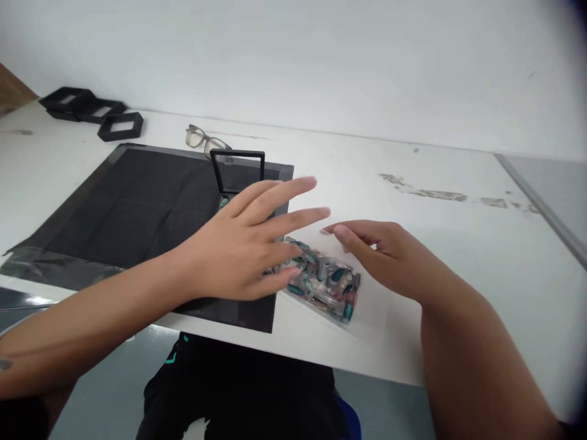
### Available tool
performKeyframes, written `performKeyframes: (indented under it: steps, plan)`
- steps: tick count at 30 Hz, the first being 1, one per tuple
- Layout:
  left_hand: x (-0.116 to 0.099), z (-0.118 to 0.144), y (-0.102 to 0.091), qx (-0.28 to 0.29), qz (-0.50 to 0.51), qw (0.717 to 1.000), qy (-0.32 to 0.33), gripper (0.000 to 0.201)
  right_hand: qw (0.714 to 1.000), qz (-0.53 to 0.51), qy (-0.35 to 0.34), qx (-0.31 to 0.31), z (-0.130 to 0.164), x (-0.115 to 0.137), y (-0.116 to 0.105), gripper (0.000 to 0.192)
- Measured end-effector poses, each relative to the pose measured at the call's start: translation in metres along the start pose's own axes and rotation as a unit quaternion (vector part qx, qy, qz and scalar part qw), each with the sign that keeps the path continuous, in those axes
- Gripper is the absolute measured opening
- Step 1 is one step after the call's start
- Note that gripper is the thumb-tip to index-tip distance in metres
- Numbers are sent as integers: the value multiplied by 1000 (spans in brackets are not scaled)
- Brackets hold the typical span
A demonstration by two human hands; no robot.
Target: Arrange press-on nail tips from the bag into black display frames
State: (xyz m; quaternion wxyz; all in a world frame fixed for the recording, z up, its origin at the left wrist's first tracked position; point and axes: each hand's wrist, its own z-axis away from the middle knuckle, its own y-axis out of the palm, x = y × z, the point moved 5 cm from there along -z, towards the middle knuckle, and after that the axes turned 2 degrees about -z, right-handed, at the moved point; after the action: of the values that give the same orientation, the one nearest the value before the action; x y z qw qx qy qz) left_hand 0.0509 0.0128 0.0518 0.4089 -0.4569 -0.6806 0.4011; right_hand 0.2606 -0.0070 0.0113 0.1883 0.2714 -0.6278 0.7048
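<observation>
This looked like a small workbench in a workshop or packing room rather than a home. A plain white tabletop (458,256) ran against a bare white wall (321,55), its surface scuffed and stained toward the far right. A black work mat (128,208) was taped down over the left half, and empty black display frames (92,110) sat stacked at the far left corner, with safety glasses (204,139) along the far edge

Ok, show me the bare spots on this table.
Bare: table right of the right hand, and the mat left of the frame. Crowded: both hands over the bag; left hand at the mat's corner.
</observation>
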Motion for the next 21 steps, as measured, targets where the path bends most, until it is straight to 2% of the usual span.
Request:
performKeyframes:
  steps: [5,8,14,18,21]
  plan:
    - [11,-31,36,128,95,986,-46,19,999,37,2,-25,1,-3,-4,53]
    - [16,-34,49,157,129,977,-66,11,999,46,7,-17,2,-1,-5,54]
    - [13,-33,48,153,119,979,-64,13,999,41,33,9,2,2,-1,55]
    - [9,-35,43,129,117,984,-43,22,998,49,26,6,1,2,-1,54]
    - [8,-33,39,96,154,982,-55,24,998,46,29,10,0,-1,-1,54]
